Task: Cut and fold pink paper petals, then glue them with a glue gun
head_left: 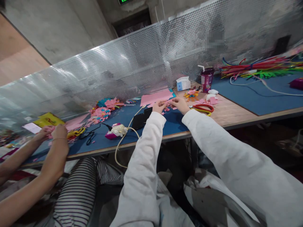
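Observation:
Both of my hands meet over the blue tabletop, with a small piece of pink paper (168, 102) pinched between them. My left hand (160, 106) has its fingertips closed on the paper's left side. On the other side, my right hand (180, 105) grips it between thumb and fingers. Small pink scraps (167, 109) lie just below the fingers. Behind my hands rest pink paper sheets (156, 96). Scissors with red and yellow handles (204, 108) lie right of my right hand, and an orange and pink paper flower (191, 94) sits beyond it.
A purple cup with a straw (207, 79) and a tissue pack (183, 83) stand at the back. Left are dark phone-like objects (139, 119), a power strip (116, 130) with a cable, and paper flowers (101, 113). A co-worker's hands (59, 131) work at far left.

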{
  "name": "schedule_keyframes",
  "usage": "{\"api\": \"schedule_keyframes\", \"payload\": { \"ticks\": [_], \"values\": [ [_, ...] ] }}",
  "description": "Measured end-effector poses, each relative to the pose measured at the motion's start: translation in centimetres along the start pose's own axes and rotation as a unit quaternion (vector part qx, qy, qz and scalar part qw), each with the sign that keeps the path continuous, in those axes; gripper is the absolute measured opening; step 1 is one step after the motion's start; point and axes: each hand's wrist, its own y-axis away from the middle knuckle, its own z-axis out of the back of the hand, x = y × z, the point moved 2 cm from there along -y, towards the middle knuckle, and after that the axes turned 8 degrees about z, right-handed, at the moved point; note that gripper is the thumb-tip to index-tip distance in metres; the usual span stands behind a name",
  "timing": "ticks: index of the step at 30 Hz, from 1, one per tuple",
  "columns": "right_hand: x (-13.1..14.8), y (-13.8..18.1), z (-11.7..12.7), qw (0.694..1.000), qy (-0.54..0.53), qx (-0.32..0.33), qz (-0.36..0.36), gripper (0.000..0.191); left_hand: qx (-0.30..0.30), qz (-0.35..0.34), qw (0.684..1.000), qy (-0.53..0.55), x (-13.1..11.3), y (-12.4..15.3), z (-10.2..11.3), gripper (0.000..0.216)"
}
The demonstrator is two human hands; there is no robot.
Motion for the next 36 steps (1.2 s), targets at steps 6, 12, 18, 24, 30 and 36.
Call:
{"api": "schedule_keyframes", "payload": {
  "ticks": [6,12,18,24,30,36],
  "values": [
    [0.34,0.23,-0.14,1.000,-0.017,-0.015,-0.011,0.024,-0.002,0.016,1.000,-0.008,-0.36,0.37,-0.21,0.031],
    [0.59,0.38,-0.20,0.999,-0.011,-0.022,-0.021,0.023,-0.007,0.003,1.000,0.002,-0.52,0.57,-0.23,0.023],
    [0.51,0.39,-0.21,0.999,0.006,-0.025,-0.028,0.024,-0.004,0.001,1.000,-0.012,-0.21,0.14,-0.05,0.025],
    [0.34,0.27,-0.25,0.999,-0.001,-0.029,-0.024,0.022,-0.012,-0.005,1.000,-0.016,0.10,-0.14,0.09,0.026],
    [0.37,0.43,-0.25,0.999,0.005,-0.028,-0.031,0.018,-0.025,0.002,0.999,-0.032,-0.42,0.28,-0.07,0.021],
    [0.32,0.88,-0.73,0.995,0.009,0.067,-0.076,0.019,-0.024,-0.026,0.998,-0.060,-0.24,-0.02,0.58,0.023]
  ]
}}
